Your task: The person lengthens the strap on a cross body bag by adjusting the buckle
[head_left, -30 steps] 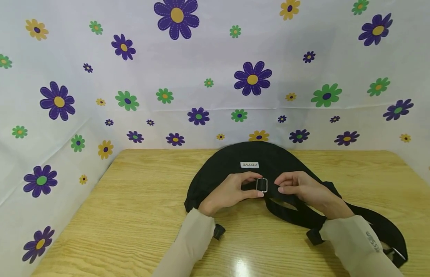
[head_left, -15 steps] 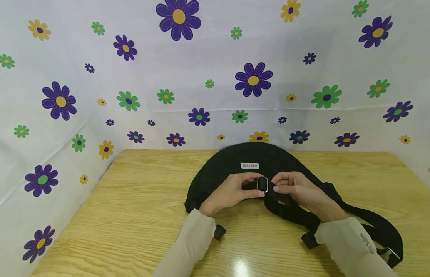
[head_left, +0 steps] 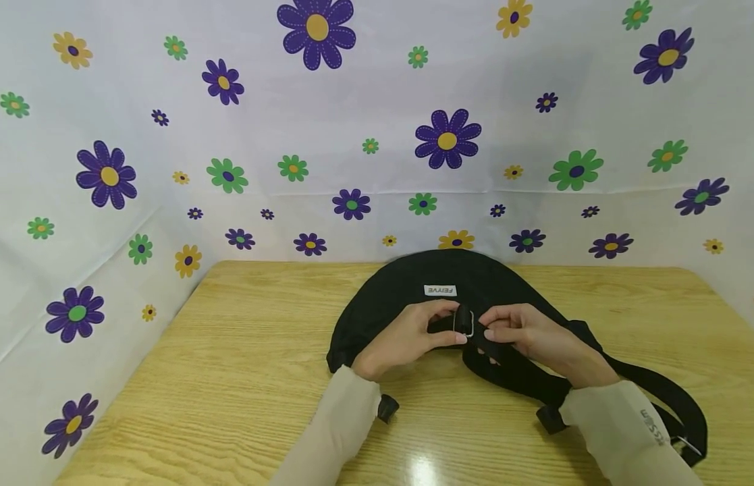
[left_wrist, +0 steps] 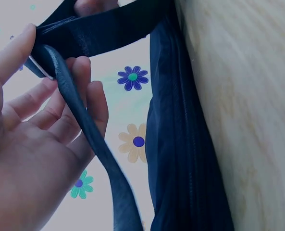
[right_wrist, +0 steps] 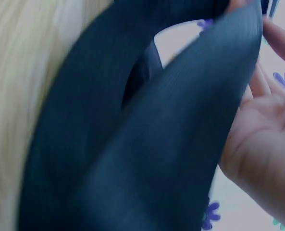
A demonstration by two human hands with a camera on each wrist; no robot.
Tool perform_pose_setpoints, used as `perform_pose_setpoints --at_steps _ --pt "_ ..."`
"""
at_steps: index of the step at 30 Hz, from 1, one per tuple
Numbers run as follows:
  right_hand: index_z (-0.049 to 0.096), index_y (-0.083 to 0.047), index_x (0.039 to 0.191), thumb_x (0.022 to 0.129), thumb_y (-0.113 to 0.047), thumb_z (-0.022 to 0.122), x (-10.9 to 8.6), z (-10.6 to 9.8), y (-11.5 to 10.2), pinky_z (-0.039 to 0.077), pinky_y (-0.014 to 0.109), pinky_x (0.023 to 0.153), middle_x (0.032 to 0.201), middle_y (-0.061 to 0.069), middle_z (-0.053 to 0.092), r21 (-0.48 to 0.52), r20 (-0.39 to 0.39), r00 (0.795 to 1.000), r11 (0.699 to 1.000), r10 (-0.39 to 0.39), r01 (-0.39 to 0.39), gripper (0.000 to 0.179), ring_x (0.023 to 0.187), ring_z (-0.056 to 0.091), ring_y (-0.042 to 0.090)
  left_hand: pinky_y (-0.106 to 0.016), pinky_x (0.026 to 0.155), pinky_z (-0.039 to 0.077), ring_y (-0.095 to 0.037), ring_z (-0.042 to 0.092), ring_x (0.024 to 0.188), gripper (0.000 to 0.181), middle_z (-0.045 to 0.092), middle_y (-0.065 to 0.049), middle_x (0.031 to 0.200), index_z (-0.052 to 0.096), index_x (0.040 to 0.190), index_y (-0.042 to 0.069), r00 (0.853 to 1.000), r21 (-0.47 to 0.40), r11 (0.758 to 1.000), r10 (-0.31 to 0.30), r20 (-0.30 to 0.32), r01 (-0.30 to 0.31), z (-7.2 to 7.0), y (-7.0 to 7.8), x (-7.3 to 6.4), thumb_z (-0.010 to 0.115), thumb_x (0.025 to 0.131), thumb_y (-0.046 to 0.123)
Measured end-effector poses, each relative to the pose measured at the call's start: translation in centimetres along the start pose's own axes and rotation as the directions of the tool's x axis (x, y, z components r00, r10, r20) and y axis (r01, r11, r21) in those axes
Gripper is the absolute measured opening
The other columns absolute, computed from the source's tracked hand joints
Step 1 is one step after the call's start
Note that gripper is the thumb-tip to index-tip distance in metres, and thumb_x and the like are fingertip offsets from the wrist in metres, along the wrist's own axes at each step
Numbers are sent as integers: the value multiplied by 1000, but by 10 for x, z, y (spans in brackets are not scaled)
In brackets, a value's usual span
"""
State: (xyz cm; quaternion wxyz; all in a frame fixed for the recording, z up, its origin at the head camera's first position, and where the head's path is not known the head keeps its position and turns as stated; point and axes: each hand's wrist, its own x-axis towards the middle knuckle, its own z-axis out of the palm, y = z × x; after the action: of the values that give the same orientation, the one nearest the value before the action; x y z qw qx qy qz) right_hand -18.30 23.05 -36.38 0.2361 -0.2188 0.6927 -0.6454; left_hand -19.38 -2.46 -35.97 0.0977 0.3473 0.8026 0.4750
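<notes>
A black waist bag (head_left: 377, 310) with a small white label (head_left: 440, 291) lies flat side toward me, its curved edge at the back. Over its lower edge, my left hand (head_left: 401, 337) pinches a silver rectangular slider buckle (head_left: 472, 325) between thumb and fingers, with black webbing looped around its bar. Just right of the buckle, my right hand (head_left: 534, 337) pinches the black strap (head_left: 516, 374) between thumb and forefinger. In the left wrist view the webbing (left_wrist: 108, 30) crosses the fingertips at the buckle. The right wrist view shows the wide strap (right_wrist: 180, 125) hanging from the right fingertips.
The strap's far loop (head_left: 674, 388) curves over the wooden table (head_left: 243, 351) at right, with another metal buckle (head_left: 686, 447) by the right sleeve. Small black blocks (head_left: 387, 408) sit under both wrists. A flowered cloth (head_left: 352, 101) hangs behind the table.
My right hand moved left to the buckle, bringing the strap against it, then shifted slightly right with the strap held. My left hand has kept its pinch on the buckle.
</notes>
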Motion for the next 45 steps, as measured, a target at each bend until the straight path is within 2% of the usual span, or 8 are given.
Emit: perform_pose_setpoints --at_steps 6,12,22,28,33,38,43,45 --pt "62 4 109 103 1 52 0 -7 5 58 34 77 93 9 73 -32 90 996 999 0 3 12 77 69 20 -32 106 42 -27 55 129 52 60 -13 139 54 143 0 1000 13 1000 -12 -27 12 -4 -1 0 72 97 18" --pt "64 0 103 102 2 52 4 -2 7 57 32 75 87 3 72 -41 65 997 998 -45 48 12 73 67 16 -33 106 43 -28 56 128 52 61 -13 138 55 143 1 1000 -6 1000 -9 -26 9 -3 -2 0 72 97 18" --pt "65 -6 101 103 2 52 9 8 2 55 29 78 90 3 73 1 17 996 996 -88 88 15 77 66 15 -23 98 44 -5 60 109 47 69 -5 121 59 139 4 999 -55 998 33 24 -31 4 -2 2 73 96 17" --pt "64 -2 107 104 -1 51 7 4 2 54 31 85 93 6 73 -15 48 996 997 -70 71 13 84 67 18 -23 99 43 -5 59 109 45 69 -5 121 60 138 4 999 -50 998 49 19 -48 3 -1 2 73 96 14" --pt "62 4 110 105 -2 50 1 -7 3 55 35 86 95 11 74 -69 119 993 997 -17 25 14 79 69 21 -26 102 44 -12 59 116 44 66 -8 127 60 137 3 999 -34 999 40 -23 -40 -3 1 1 72 97 17" --pt "59 11 109 105 -4 50 -2 -14 6 52 33 91 92 12 74 -116 143 990 993 -1 18 18 81 70 23 -29 103 43 -17 58 119 46 64 -9 131 59 139 2 998 -36 999 32 -45 -34 -8 1 1 71 98 17" --pt "52 19 106 105 -1 49 -1 -13 8 56 37 83 89 11 73 -106 135 990 993 -40 55 21 78 70 22 -28 103 43 -14 58 118 44 65 -8 130 59 138 2 998 -56 998 40 -48 -43 -7 0 1 70 98 16" --pt "53 17 105 105 0 49 0 -10 7 57 38 80 88 9 73 -94 120 991 993 -56 68 18 77 70 21 -27 103 43 -13 58 118 42 66 -8 130 60 137 2 998 -57 997 49 -41 -51 -6 0 2 70 98 15"
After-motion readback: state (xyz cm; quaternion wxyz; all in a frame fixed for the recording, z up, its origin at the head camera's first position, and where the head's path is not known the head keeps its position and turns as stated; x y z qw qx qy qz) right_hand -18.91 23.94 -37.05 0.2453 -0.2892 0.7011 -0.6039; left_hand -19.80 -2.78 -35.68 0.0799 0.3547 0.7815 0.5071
